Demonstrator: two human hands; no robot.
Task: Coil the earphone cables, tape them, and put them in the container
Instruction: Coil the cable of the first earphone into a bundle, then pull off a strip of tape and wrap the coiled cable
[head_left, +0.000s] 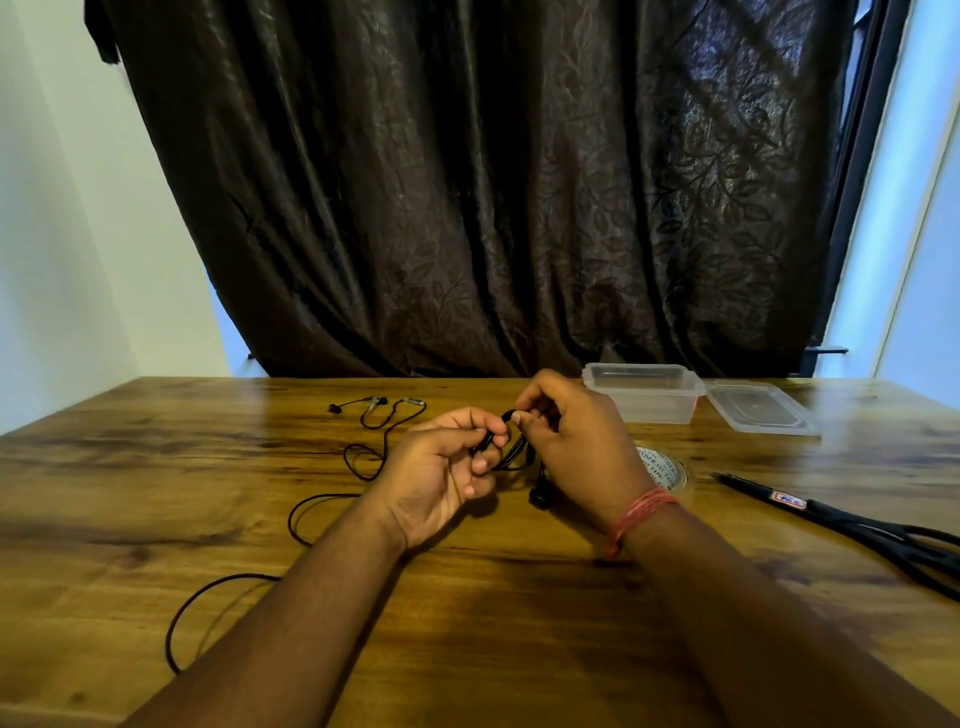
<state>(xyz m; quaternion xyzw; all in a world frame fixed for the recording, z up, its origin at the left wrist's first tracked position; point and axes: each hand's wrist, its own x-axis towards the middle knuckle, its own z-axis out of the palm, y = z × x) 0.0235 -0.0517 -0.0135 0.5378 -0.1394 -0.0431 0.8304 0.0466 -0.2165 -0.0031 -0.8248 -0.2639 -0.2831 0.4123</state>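
Two hands are engaged at table centre: left hand (447, 462) and right hand (566, 441) both pinch the black earphone cable (511, 452), a few loops formed. Coiling judged underway. Slack trails toward 8 o'clock; tape roll (670, 470) and container (644, 392) wait at 2 o'clock.
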